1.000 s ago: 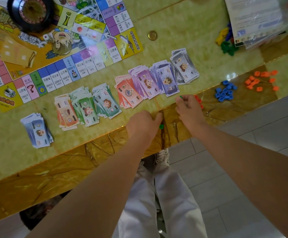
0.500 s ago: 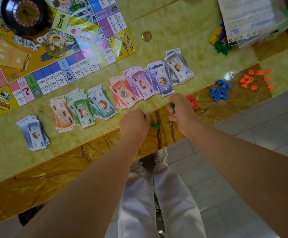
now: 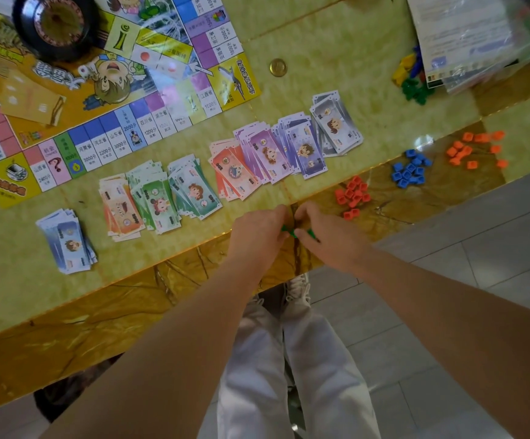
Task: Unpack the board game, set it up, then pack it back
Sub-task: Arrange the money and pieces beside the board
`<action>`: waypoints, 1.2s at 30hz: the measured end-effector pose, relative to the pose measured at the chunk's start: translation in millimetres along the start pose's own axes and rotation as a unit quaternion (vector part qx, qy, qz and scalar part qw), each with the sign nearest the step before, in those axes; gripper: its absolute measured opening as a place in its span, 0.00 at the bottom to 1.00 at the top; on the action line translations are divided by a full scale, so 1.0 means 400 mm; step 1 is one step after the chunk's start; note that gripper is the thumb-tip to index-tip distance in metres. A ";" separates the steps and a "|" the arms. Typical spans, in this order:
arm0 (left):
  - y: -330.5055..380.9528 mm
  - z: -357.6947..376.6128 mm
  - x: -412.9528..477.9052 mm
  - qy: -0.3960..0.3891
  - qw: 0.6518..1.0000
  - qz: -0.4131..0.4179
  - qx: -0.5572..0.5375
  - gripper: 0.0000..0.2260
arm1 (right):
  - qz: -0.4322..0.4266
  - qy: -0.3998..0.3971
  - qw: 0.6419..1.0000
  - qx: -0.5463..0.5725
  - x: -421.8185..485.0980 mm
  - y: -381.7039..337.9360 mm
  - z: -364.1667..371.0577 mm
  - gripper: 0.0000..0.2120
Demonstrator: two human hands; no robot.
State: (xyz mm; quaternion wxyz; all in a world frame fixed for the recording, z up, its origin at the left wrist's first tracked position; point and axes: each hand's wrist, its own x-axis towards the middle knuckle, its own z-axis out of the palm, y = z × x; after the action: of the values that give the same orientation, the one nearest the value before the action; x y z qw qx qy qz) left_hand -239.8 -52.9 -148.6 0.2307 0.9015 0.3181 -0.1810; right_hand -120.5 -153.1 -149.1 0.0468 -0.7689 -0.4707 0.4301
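The game board [image 3: 105, 99] lies at the top left with a black roulette wheel [image 3: 56, 25] on it. Below it, several fanned stacks of play money [image 3: 191, 191] run in a row across the table. Small green pieces [image 3: 289, 231] show between my two hands near the table's front edge. My left hand [image 3: 257, 237] and my right hand [image 3: 330, 237] are cupped together around them, fingers curled. Heaps of red [image 3: 352, 194], blue [image 3: 409, 172] and orange pieces [image 3: 472, 150] lie to the right.
A gold coin [image 3: 278, 67] lies beyond the money. Yellow, blue and green pawns [image 3: 411, 79] sit beside a clear plastic bag with paper sheets [image 3: 469, 36] at the top right. The table edge [image 3: 162, 296] runs diagonally; my legs and a tiled floor are below.
My right hand has come back from beside the red pieces to meet my left hand. Both now close around the green pieces at the table edge.
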 end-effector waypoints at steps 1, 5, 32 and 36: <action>-0.004 0.003 0.002 0.002 1.000 -0.006 -0.006 0.10 | -0.006 -0.006 1.000 -0.029 -0.001 -0.003 0.003 0.12; -0.019 0.008 -0.005 0.012 0.998 -0.042 -0.042 0.09 | -0.019 -0.012 0.992 -0.121 0.003 -0.016 0.022 0.13; -0.091 -0.104 0.028 0.051 0.748 -0.296 -0.591 0.17 | 0.123 0.132 0.951 0.252 0.118 -0.091 -0.090 0.09; -0.094 -0.114 0.026 0.036 0.685 -0.321 -0.653 0.12 | 0.074 0.158 0.974 0.142 0.136 -0.098 -0.086 0.09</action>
State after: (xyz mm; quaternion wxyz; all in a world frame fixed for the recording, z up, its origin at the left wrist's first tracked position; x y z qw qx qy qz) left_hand -248.8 2.4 -126.9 0.6773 0.3712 0.6339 0.0417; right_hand -112.9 -78.6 -142.4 0.1975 -0.8451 -0.3333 0.3683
